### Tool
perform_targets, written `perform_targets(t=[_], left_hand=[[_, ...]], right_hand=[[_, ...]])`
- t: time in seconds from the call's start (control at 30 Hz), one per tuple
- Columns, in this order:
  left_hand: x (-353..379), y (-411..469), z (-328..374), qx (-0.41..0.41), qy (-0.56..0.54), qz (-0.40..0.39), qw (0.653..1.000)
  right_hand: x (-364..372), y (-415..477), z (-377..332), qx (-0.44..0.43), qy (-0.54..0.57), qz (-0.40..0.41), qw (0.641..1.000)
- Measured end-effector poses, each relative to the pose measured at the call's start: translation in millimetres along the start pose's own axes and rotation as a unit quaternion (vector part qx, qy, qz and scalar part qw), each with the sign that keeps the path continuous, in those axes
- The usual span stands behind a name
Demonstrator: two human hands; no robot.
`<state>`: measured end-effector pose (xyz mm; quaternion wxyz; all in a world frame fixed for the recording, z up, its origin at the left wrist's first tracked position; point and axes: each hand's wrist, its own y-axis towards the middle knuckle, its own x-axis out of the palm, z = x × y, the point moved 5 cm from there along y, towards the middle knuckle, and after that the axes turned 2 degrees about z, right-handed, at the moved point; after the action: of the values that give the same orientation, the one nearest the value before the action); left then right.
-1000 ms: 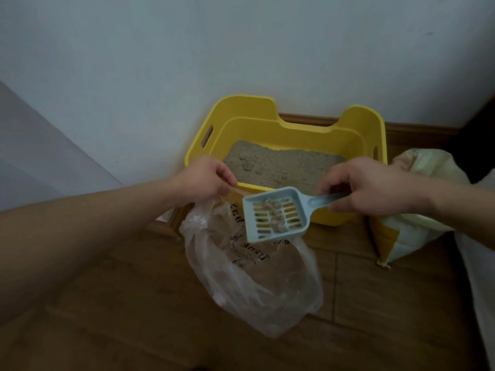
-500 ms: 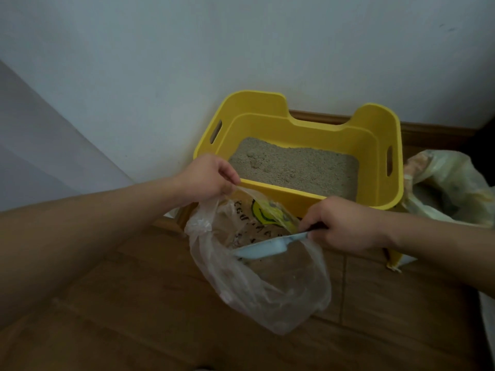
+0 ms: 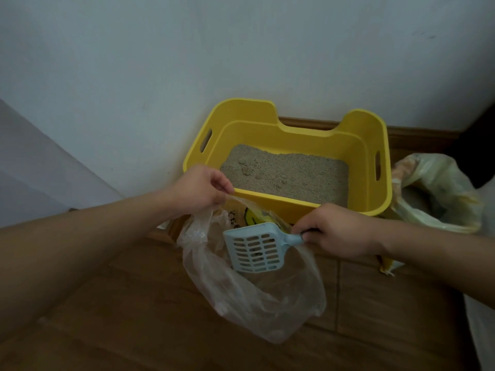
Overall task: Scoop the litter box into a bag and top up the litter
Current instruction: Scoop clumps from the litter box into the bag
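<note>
Yellow litter box (image 3: pixel 369 156) holding litter (image 3: pixel 286 175); blue scoop (image 3: pixel 254 249) over clear bag (image 3: pixel 241 298)

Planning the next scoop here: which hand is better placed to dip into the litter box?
Right, most likely. The right hand grips the blue scoop by its handle, close to the litter box. The left hand pinches the clear bag at its edge, holding the mouth open.

Dim, flat room light with a cold grey cast.
I saw only soft, faint shadows; the wall (image 3: pixel 160 62) read evenly grey-blue, the bag (image 3: pixel 254 303) gave a weak sheen, and the scoop (image 3: pixel 254 250) kept its slots sharp. The wide lens bowed the skirting (image 3: pixel 417 135) and stretched the lower corners, where the floor (image 3: pixel 120 330) went soft and dark.
</note>
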<state>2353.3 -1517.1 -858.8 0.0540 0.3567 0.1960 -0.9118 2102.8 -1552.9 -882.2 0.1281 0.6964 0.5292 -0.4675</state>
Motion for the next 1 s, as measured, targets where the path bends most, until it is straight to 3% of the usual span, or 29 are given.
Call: perform_targets(t=[0.27, 0.5, 1.0], left_hand=[[0.3, 0.6, 0.9, 0.002, 0.009, 0.000, 1.000], [-0.8, 0.8, 3.0, -0.004, 0.007, -0.001, 1.000], [-4.5, 1.7, 3.3, -0.004, 0.010, -0.001, 1.000]], right_hand=[[-5.4, -3.3, 1.1, 0.002, 0.015, 0.004, 1.000], [-33.5, -17.0, 5.0, 0.012, 0.073, 0.078, 0.994], [-78.7, -35.7, 35.3, 0.138, 0.013, 0.201, 0.970]])
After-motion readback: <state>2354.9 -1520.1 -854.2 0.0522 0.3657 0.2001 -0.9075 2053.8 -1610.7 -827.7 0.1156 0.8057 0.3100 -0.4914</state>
